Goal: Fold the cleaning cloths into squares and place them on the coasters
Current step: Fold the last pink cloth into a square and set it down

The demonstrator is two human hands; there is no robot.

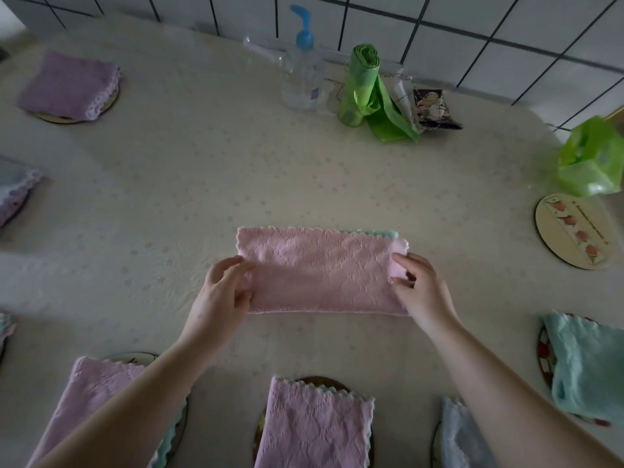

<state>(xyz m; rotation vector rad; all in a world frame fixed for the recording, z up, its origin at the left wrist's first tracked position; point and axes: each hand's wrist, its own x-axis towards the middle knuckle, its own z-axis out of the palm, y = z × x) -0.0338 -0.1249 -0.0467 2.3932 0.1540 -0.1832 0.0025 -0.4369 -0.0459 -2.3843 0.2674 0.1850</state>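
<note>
1. Across the pale patterned tabletop [189, 170], folded cloths are already sitting on coasters along the left, near and right edges, while a bottle with a blue pump [302, 62] and a green bag roll [363, 86] are standing at the far side by the tiled wall.
2. At the centre, the pink cloth [320, 271] is lying flat as a long strip, folded once, so the halving step looks done and the squaring fold is in hand.
3. On the right, an empty coaster [574, 231] is lying bare, well apart from the strip; it is probably the cloth's destination.
4. The left hand [219, 292] is pinching the strip's left end with curled fingers.
5. The right hand [418, 285] is gripping the right end, with a little fabric gathered between thumb and fingers.
6. Next, one end likely needs lifting over onto the other, edges matched.
</note>
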